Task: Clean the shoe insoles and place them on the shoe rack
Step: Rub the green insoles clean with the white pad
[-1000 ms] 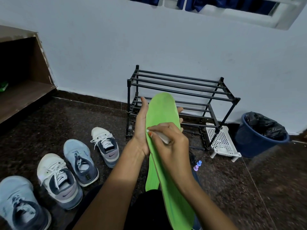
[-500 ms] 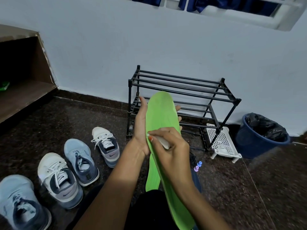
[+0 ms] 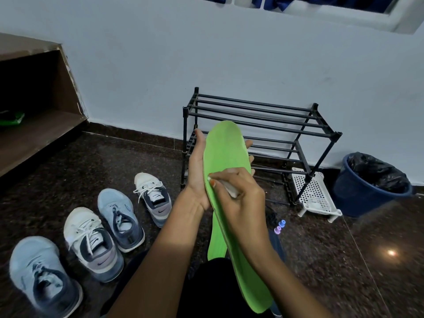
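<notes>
Black metal shoe rack stands against the wall; the placing step, we judge, is not yet reached. In front of it the green insole is upright, toe uppermost, just where we see it a second ago. A second green insole lies lower, behind it. The left hand cradles the upright insole from behind, thumb along one edge and fingertips showing past the other. The right hand has barely shifted over the mid-part, so wiping continues. Its curled fingers pinch a small white wipe against the insole's face.
</notes>
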The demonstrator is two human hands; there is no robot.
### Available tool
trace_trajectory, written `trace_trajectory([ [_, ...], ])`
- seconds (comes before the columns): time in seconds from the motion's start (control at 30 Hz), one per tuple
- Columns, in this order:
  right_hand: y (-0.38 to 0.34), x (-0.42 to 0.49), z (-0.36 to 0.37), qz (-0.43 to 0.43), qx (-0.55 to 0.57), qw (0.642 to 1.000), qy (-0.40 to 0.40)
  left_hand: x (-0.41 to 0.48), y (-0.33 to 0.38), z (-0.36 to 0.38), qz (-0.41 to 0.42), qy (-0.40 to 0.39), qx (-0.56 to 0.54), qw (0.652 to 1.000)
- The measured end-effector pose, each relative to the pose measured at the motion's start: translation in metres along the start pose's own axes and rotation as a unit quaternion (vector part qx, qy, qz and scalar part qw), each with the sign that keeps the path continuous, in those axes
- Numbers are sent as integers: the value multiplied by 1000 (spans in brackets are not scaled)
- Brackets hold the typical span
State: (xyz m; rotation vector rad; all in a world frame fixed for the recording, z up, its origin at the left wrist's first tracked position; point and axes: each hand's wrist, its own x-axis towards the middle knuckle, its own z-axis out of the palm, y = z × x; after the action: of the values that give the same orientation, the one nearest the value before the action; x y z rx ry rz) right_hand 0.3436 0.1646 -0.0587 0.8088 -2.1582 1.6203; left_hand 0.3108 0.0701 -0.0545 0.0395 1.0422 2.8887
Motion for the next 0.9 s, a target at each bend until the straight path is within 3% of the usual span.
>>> trace_trajectory([
  [0.43, 5, 25, -3, 19, -58, 996, 60, 1, -2, 4, -10, -22, 11, 1000],
  [0.57, -4, 4, 3, 29, -5, 999, 24, -1, 0, 3, 3, -11, 8, 1000],
  [0.7, -2, 7, -2, 6, -25, 1000, 8, -1, 0, 3, 5, -11, 12, 1000],
  [0.9, 8, 34, -12, 1, -69, 995, 67, -1, -1, 5, -9, -31, 31, 999],
])
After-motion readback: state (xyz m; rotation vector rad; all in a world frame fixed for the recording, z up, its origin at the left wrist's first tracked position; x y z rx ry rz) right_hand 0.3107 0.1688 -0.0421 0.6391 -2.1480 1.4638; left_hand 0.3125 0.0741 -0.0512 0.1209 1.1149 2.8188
